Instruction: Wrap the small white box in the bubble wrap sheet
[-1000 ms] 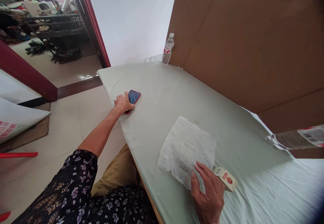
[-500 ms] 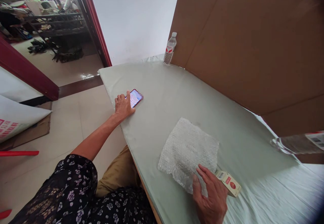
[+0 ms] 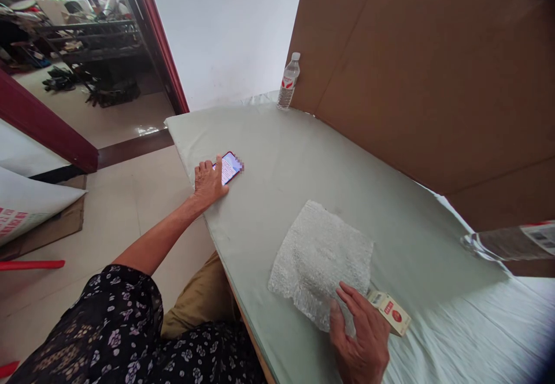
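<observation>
A smartphone (image 3: 231,167) with a lit screen lies on the cloth-covered table near its left edge. My left hand (image 3: 208,183) is closed about the phone's near end, thumb along the lower side and index finger over the opposite edge. Its other fingers are curled. In the foreground, my right hand (image 3: 362,335) is open, thumb and fingers apart, over the lower corner of a bubble wrap sheet (image 3: 318,251). Whether its fingertips touch the wrap I cannot tell. Just right of that hand lies a small cream box (image 3: 394,314) with red print, partly hidden behind the fingers.
A large cardboard panel (image 3: 416,77) stands along the table's far right side. By its left end is an upright water bottle (image 3: 288,81). Another clear plastic bottle (image 3: 511,243) lies at the right edge. A doorway with a cluttered rack (image 3: 104,43) is at the upper left.
The whole view has shifted slightly left. Both hands, the phone, the bubble wrap and the box keep their places relative to the table.
</observation>
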Tool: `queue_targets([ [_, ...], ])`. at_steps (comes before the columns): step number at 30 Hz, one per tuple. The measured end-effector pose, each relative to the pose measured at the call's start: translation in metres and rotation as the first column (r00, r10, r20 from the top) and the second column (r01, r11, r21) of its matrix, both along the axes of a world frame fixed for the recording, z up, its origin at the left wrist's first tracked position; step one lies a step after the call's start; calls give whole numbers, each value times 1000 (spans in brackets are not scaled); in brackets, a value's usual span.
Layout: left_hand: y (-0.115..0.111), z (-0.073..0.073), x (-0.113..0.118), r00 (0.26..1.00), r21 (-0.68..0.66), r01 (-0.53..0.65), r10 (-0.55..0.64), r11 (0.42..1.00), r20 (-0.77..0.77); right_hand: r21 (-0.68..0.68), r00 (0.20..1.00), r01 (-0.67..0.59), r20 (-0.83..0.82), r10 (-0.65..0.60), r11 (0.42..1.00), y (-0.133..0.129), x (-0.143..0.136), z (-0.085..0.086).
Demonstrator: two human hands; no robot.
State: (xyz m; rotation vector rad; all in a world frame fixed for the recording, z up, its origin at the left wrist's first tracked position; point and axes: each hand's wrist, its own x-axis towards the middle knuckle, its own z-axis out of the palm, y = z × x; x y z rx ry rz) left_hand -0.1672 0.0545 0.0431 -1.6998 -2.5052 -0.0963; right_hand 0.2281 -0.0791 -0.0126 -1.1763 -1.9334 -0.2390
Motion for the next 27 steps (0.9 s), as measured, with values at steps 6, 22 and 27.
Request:
queue_targets([
  [6,1,0,0,1000,-9,-13,13,1000,-5,-3,1000,14,-4,-14,1000,-1,1,-1],
  [22,-14,-9,14,994,156,-22,5,988,108,72,989,147,24,-149,987,2,25,13],
  [27,-56,-15,87,809,186,493,-527,850,261,-131,932,361,63,-356,923,11,73,23],
])
